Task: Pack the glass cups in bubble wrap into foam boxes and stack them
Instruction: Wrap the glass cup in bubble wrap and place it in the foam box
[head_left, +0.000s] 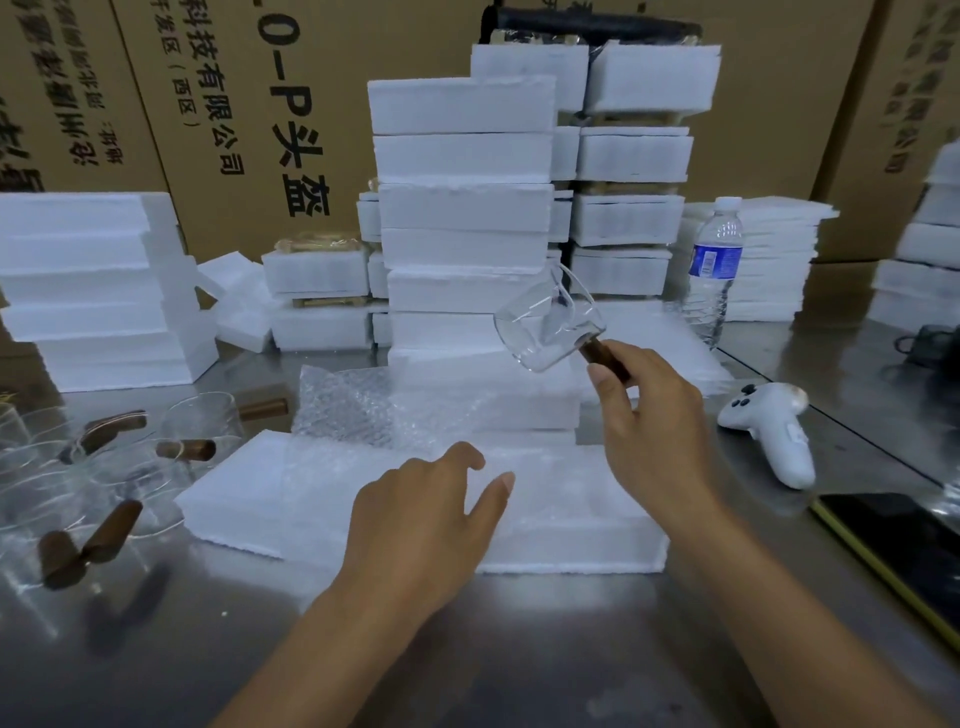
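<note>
While the right hand (649, 426) pinched a dark wooden handle (605, 358) between thumb and curled fingers, the glass cup (545, 327) on it hung tilted in the air, clear and empty, in front of a tall stack of foam boxes (462, 208). The left hand (426, 514) was open with loosely spread fingers and held nothing; it lay over a sheet of bubble wrap (343, 410) draped across a flat foam box (228, 499) on the steel worktop (519, 649). Whether it pressed the sheet could not be told. The stacked boxes were closed and their contents hidden. More cups (197, 421) with wooden handles lay at the left, and a water bottle (714, 265) and a white controller (774, 426) at the right.
</note>
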